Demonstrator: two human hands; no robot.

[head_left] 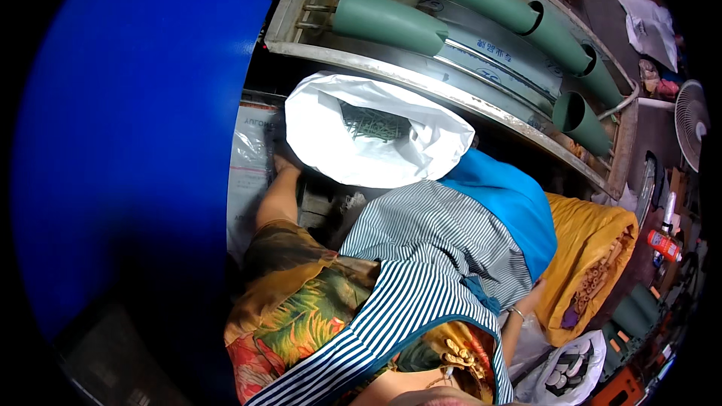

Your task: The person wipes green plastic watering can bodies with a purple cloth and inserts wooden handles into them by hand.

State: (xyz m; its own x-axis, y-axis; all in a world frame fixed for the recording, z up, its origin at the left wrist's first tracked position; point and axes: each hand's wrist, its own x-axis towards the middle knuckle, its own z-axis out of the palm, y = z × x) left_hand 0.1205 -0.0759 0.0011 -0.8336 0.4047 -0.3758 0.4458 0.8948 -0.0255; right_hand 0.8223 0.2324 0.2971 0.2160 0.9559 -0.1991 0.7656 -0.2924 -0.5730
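In front of me stands a white woven sack (323, 150) with its mouth rolled wide. Many thin green pieces (372, 124) lie inside it. My left hand (283, 163) is at the sack's left side, its fingers mostly hidden by the rim and shadow. My right hand (535, 295), with a bracelet at the wrist, is down by my right hip. It lies between my striped apron (444, 218) and a yellow sack (594, 218), with its fingers mostly out of sight. Orange-brown pieces (598, 282) show in the yellow sack's opening.
Beyond the white sack is a metal-framed rack (406, 71) with green tubes (387, 19). A large blue panel (135, 120) fills the left. At lower right sits a white bag (594, 346) of dark and pale pieces. A fan (690, 114) and red bottle (664, 244) are farther right.
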